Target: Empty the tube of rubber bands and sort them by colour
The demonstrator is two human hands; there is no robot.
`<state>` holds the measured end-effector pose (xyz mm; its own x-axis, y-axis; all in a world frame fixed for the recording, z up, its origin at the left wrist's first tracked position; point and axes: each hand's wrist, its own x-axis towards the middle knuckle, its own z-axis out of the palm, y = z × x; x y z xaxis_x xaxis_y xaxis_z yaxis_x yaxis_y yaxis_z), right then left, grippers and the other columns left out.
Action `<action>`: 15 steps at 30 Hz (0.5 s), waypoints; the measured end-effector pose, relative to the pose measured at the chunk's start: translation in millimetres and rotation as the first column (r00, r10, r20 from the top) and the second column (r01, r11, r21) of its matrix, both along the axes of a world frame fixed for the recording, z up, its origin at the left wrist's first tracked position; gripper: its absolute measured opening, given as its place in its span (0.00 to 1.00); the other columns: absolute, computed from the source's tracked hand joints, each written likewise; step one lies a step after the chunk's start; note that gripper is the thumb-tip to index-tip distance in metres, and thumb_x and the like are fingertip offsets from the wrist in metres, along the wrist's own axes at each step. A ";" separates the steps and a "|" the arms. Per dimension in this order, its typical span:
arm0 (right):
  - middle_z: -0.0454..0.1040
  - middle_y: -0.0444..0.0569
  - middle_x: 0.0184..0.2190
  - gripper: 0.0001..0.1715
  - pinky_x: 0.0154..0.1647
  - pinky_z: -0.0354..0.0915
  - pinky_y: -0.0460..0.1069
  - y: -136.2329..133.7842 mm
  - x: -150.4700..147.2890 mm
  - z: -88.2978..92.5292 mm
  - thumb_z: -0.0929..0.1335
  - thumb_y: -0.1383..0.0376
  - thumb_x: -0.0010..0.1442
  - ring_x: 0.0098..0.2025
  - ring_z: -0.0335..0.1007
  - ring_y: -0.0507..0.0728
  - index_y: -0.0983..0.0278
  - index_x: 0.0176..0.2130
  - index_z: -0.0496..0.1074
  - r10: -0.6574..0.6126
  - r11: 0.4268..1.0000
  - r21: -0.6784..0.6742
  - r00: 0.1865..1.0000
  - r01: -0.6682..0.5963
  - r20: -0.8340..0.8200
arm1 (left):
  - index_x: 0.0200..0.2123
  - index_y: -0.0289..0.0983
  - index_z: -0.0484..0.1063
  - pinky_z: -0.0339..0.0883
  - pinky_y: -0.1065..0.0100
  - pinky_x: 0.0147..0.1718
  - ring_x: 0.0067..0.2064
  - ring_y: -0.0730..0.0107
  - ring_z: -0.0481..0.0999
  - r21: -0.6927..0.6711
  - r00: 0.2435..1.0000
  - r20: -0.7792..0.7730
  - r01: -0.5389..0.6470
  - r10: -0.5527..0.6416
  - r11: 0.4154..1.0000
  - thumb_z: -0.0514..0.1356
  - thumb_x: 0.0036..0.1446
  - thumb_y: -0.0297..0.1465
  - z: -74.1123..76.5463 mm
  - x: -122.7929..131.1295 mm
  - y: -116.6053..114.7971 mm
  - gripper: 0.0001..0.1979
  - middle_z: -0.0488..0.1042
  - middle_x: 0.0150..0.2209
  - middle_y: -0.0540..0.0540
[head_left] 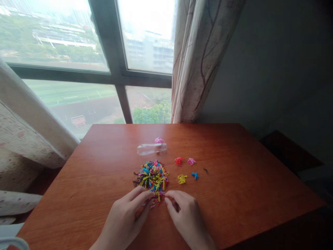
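Note:
A heap of mixed small rubber bands (152, 177) in yellow, black, blue, red and pink lies on the table. At its near edge my left hand (130, 211) is closed in a pinch, a dark rubber band showing at its fingertips. My right hand (186, 215) pinches from the other side, where a thin pinkish band meets its fingertips. Right of the heap lie small sorted groups: red bands (179, 161), pink bands (191, 161), yellow bands (182, 179) and blue bands (195, 175). A single dark band (205, 170) lies farthest right.
Behind the heap a clear plastic bottle (149, 149) lies on its side, with a pink object (159, 140) just beyond it. The brown wooden table (234, 194) ends at a window (122, 76) with patterned curtains (192, 62).

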<state>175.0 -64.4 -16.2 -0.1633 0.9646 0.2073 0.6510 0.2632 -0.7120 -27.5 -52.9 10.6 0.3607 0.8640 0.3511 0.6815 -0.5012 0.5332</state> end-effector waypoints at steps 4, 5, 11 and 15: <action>0.78 0.43 0.30 0.07 0.33 0.61 0.46 -1.6 0.0 -1.7 0.66 0.70 0.63 0.31 0.73 0.54 0.60 0.36 0.75 0.019 1.000 0.021 0.999 -0.019 -0.031 | 0.41 0.43 0.75 0.71 0.72 0.32 0.34 0.69 0.79 -0.014 0.994 -0.086 0.069 -0.070 0.998 0.53 0.64 0.31 17.7 11.0 16.5 0.10 0.78 0.37 0.48; 0.78 0.43 0.31 0.07 0.33 0.62 0.46 -1.7 0.6 -2.3 0.66 0.68 0.63 0.31 0.73 0.54 0.60 0.37 0.75 0.010 1.000 0.019 0.998 -0.009 -0.057 | 0.41 0.43 0.75 0.71 0.71 0.32 0.34 0.67 0.79 -0.029 0.991 -0.105 0.079 -0.082 0.996 0.53 0.64 0.31 21.1 14.9 20.6 0.10 0.78 0.38 0.47; 0.70 0.40 0.20 0.13 0.22 0.60 0.44 -2.2 6.8 -3.3 0.67 0.59 0.64 0.20 0.65 0.51 0.61 0.45 0.75 -0.112 0.994 -0.015 0.966 0.111 -0.231 | 0.43 0.44 0.75 0.69 0.71 0.32 0.36 0.67 0.79 -0.129 0.978 -0.157 0.118 -0.138 0.985 0.54 0.63 0.28 21.2 32.4 29.0 0.11 0.77 0.38 0.48; 0.72 0.41 0.22 0.09 0.23 0.61 0.43 -1.8 5.4 2.2 0.66 0.60 0.64 0.22 0.67 0.51 0.61 0.38 0.76 -0.112 0.993 0.007 0.960 0.117 -0.256 | 0.40 0.44 0.75 0.68 0.71 0.31 0.34 0.67 0.78 -0.130 0.976 -0.168 0.118 -0.139 0.984 0.52 0.64 0.30 14.4 33.6 26.0 0.11 0.76 0.36 0.48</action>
<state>180.4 -66.2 -13.9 0.0091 0.9686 0.2486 0.4752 0.2145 -0.8533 6.1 -27.0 25.0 0.5186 0.8379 0.1705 0.7037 -0.5315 0.4715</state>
